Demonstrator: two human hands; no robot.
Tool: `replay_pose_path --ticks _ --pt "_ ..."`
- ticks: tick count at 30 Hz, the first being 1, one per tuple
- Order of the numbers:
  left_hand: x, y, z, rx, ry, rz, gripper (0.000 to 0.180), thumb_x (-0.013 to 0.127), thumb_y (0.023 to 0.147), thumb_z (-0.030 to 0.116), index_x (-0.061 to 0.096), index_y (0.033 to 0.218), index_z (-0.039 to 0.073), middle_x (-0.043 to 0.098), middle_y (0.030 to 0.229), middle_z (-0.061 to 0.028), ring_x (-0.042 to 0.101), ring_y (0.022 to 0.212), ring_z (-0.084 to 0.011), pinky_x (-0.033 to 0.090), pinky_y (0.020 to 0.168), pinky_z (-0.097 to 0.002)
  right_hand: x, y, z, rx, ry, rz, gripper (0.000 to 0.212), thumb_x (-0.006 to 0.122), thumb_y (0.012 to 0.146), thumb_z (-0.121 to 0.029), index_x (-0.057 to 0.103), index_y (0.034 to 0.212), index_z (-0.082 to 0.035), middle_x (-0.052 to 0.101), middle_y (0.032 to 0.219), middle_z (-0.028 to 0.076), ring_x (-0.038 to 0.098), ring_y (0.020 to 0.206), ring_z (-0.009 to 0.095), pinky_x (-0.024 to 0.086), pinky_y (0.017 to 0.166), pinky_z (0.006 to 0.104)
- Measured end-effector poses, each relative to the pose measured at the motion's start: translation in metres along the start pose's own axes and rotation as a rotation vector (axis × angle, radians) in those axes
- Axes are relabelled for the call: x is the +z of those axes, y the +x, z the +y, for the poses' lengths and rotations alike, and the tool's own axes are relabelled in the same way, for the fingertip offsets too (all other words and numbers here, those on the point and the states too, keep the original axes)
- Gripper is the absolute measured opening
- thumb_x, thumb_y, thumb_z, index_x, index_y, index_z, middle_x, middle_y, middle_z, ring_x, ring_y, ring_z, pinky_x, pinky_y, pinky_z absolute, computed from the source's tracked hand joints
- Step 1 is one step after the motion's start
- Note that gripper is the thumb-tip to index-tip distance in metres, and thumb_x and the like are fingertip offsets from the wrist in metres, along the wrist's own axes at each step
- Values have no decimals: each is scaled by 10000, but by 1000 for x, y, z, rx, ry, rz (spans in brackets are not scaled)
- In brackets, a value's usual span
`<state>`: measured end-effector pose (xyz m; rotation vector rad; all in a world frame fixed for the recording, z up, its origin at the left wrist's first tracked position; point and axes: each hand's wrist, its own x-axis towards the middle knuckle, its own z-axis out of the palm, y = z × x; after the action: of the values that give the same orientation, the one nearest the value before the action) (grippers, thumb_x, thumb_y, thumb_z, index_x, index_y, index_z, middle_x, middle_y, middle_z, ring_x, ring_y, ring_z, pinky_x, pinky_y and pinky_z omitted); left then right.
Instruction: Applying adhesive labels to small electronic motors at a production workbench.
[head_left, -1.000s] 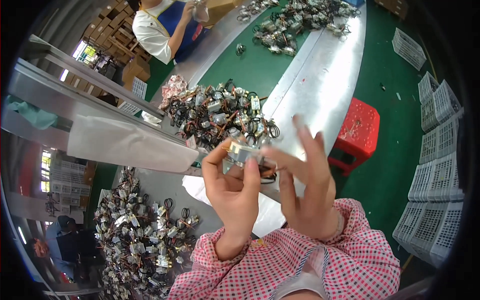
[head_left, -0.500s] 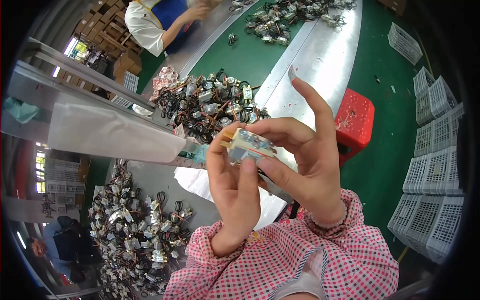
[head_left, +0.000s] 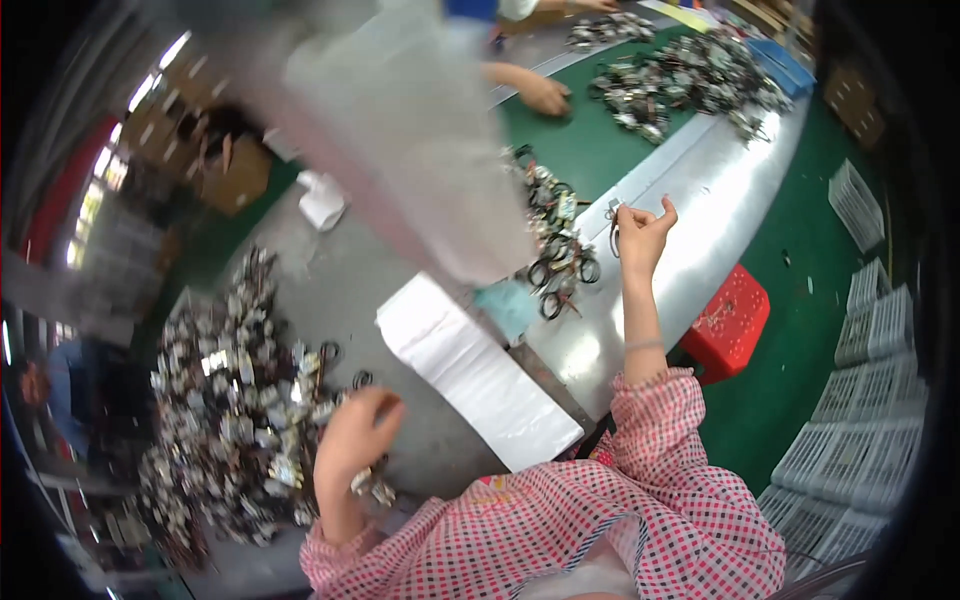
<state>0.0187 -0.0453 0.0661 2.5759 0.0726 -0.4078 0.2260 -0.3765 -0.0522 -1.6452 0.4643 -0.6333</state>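
Out over the metal part of the bench to the right, my right hand [head_left: 643,240] has thumb and finger pinched on a small electrical part with a dark looped cable [head_left: 613,214]. My left hand [head_left: 358,432] is smeared by motion at the right edge of the big heap of wired electrical parts [head_left: 235,420]. Its fingers look curled, but whether they hold anything does not show. A white sheet [head_left: 480,370] lies on the grey table between my arms. Left of my right hand is another heap of wired parts [head_left: 560,225], partly hidden.
A blurred, whitish wrapped bar [head_left: 420,140] crosses high over the table, with a teal cloth [head_left: 507,308] by its end. Across the belt [head_left: 570,150] a co-worker's hand [head_left: 545,95] reaches in. At right stand a red stool [head_left: 735,320] and white crates [head_left: 850,390].
My hands have parted from the cream block with metal screws they held together. The right went out to the right, the left down to the left heap. The view has shifted.
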Motion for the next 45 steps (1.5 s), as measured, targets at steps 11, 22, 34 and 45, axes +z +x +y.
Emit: replay_pose_path --ticks 11,22,34,45 --pt "80 21 -93 -133 584 597 357 565 686 47 489 1034 70 421 1112 -131 407 1051 -324 402 796 -428 49 -14 49 -220 -326 -384 481 546 796 -120 377 1230 -1 638 893 171 587 827 363 426 741 409" --pt "61 31 -101 -110 620 593 392 708 629 138 534 980 119 463 952 -77 428 966 -277 326 812 -425 28 -6 82 -141 103 -312 368 490 853 -142 398 1143 65 432 1217 247 449 1087 384 358 909 413" --pt "-8 7 -80 61 -562 1061 277 557 860 80 419 1089 10 589 1028 -122 551 765 -120 448 675 -228 -20 -51 -76 -246 398 27 137 543 871 -102 539 925 24 552 915 77 530 892 182 466 864 335" --pt "-11 -21 96 486 -1075 262 541 369 940 200 144 1397 20 491 1208 -174 512 838 -102 414 780 -225 -58 -172 -198 -358 787 -792 203 590 778 -113 486 714 50 446 1046 192 505 1044 369 484 868 469"
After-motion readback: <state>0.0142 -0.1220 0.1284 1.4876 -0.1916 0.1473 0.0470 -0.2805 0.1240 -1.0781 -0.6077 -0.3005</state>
